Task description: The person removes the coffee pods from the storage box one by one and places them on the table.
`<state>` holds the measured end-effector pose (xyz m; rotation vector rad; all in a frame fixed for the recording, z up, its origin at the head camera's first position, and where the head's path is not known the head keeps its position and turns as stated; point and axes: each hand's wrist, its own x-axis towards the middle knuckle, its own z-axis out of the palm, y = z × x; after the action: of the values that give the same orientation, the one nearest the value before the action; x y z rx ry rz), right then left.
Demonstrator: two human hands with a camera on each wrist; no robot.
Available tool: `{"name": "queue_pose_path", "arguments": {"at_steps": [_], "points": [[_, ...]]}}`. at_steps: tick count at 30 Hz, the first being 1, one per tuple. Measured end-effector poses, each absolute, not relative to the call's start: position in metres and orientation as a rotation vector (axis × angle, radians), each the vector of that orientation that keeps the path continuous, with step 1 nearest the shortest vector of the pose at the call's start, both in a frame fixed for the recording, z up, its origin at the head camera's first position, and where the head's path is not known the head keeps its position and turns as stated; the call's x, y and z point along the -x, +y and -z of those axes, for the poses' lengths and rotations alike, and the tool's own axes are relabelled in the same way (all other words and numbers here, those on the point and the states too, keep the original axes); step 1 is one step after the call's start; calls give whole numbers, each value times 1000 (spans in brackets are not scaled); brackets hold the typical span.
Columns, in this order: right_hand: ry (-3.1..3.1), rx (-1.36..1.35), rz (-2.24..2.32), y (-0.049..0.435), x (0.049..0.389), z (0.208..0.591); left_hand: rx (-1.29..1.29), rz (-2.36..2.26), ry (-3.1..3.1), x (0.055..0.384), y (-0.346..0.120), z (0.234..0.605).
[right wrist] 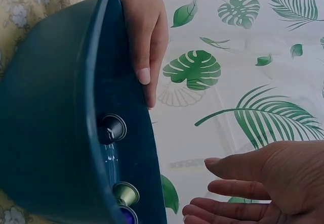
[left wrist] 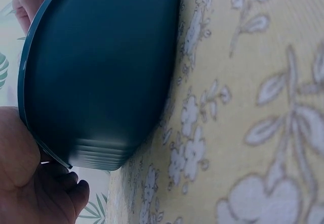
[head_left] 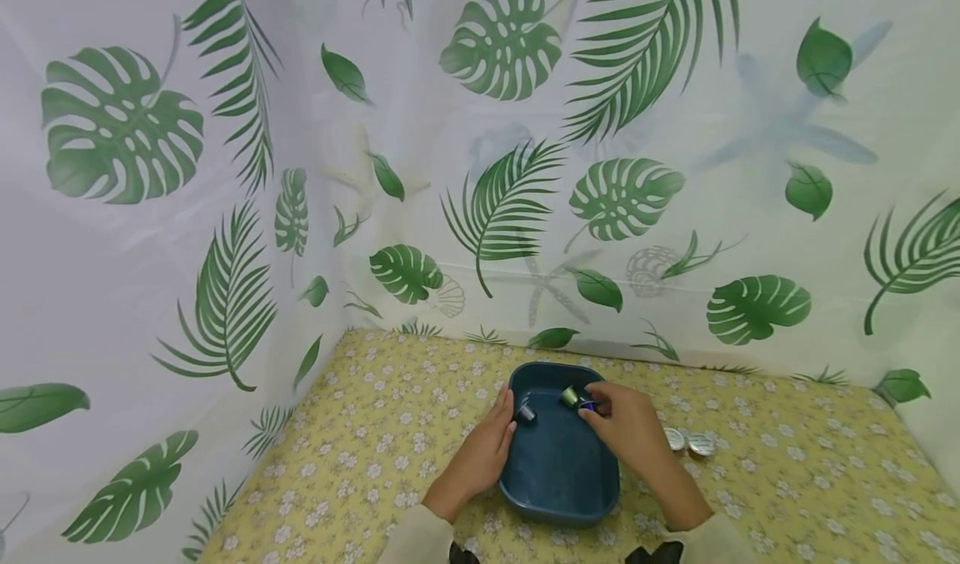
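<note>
Pale sleeves (head_left: 417,539) are seen closest, at the bottom edge. Ahead of them, three small capsules are held within a blue tub (head_left: 558,468): a green capsule (head_left: 571,396) and a purple capsule (head_left: 590,406) are set side by side toward its far right, and a grey capsule (head_left: 527,414) is placed by its left wall. No object is seen grasped by the right grip (head_left: 626,422); its thumb and fingers are parted just over the purple capsule. Left rim contact is made by the left grip (head_left: 483,439), straight fingers laid along it, nothing clasped. Should the purple capsule be nudged, the green one could be set rolling, being so close; the tub might be shifted if the rim were pushed. Outside, to the right, two silver-lidded capsules (head_left: 702,444) are rested on a flower-clothed bench (head_left: 795,489), backed by leaf-printed sheeting (head_left: 120,314).
</note>
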<state>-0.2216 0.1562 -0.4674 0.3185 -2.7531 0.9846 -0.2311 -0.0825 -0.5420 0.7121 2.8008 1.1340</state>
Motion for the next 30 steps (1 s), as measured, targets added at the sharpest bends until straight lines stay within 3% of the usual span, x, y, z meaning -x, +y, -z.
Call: {"name": "queue_pose_path", "arguments": {"at_steps": [30], "points": [[-2869, -323, -837, 124, 257, 471, -702, -1093, 2826, 233, -83, 544]]}}
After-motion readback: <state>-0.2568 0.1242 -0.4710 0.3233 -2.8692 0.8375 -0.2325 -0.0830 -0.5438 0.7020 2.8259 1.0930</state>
